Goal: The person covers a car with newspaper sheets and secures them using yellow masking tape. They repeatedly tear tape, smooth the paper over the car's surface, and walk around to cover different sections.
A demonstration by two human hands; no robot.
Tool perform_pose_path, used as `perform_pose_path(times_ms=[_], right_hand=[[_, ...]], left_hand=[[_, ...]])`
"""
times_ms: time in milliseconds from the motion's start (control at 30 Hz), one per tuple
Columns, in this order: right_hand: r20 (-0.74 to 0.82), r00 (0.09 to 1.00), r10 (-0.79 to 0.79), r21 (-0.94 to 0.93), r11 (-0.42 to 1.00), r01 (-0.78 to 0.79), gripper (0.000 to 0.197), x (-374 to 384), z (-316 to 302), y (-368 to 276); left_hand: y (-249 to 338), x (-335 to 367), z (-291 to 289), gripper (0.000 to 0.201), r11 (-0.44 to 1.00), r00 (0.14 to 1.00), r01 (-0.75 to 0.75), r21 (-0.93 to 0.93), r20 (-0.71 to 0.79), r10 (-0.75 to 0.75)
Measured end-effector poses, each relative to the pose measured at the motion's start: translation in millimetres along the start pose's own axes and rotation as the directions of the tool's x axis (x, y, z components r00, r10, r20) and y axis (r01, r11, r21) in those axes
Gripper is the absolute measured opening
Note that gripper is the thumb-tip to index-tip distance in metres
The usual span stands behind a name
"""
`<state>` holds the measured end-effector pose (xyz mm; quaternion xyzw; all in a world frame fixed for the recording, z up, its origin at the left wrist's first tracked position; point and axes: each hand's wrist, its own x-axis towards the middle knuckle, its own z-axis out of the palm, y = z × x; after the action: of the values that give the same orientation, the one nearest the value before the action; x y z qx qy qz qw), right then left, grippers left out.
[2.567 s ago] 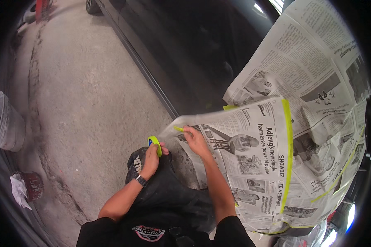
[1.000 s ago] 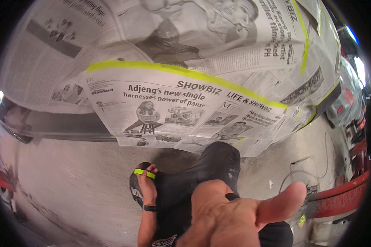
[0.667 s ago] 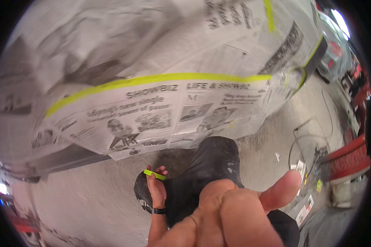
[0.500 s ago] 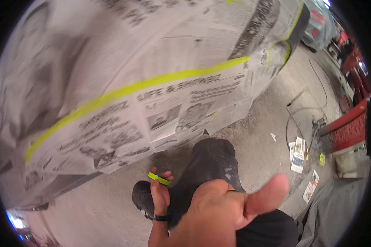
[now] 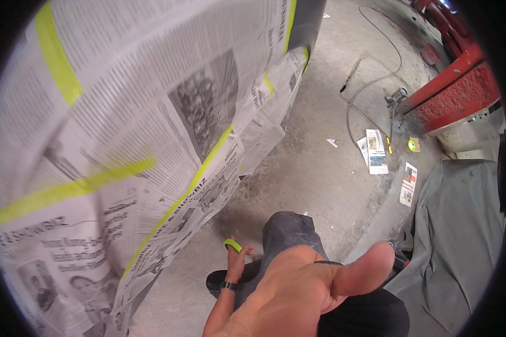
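Observation:
My left hand, with a dark band at its wrist, grips a roll of yellow-green tape low in front of my legs. Nearer the view, my right hand is large, palm up. Its thumb is stretched out to the right, its other fingers are foreshortened, and I see nothing in it. Left of both hands stands a large panel covered with newspaper sheets, which are joined by strips of yellow-green tape. Neither hand touches the paper.
On the concrete floor to the right lie paper leaflets, a second tape roll and a hose. Behind these is a red metal frame. A grey cover drapes at the right. My knee is in front.
The view has swung right, so the newspaper panel sits further left and more floor shows. My left hand has turned with the tape roll. My right hand keeps its pose.

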<state>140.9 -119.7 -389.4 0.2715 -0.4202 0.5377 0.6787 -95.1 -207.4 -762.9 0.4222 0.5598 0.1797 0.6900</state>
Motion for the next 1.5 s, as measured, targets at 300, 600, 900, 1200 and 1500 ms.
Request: perform_pose_path(times_ms=[300, 600, 900, 1200, 1500], right_hand=[[-0.357, 0.934, -0.014, -0.327, 0.938, -0.111, 0.08, 108, 80, -95], [-0.601, 0.555, 0.575, -0.193, 0.57, -0.799, 0.088, 199, 238, -133], [-0.041, 0.672, 0.74, -0.128, 0.663, -0.738, 0.069, 270, 378, -80], [-0.295, 0.731, 0.615, -0.36, 0.637, -0.681, 0.051, 188, 404, -68], [-0.447, 0.415, 0.793, -0.874, -0.287, -0.393, 0.034, 24, 379, 42]], left_hand=[[64, -145, 3, 0.035, 0.917, 0.946, 0.254, 0.307, -0.275, -0.17], [90, -257, -60, 0.027, 0.955, 0.901, 0.09, 0.284, -0.432, 0.043], [71, -356, -47, 0.055, 0.934, 0.804, 0.243, 0.262, -0.593, -0.043], [-86, -510, -40, 0.023, 0.708, 0.575, -0.032, -0.705, -0.593, -0.564], [-29, -533, -53, 0.034, 0.759, 0.694, -0.237, -0.606, -0.653, -0.304]])
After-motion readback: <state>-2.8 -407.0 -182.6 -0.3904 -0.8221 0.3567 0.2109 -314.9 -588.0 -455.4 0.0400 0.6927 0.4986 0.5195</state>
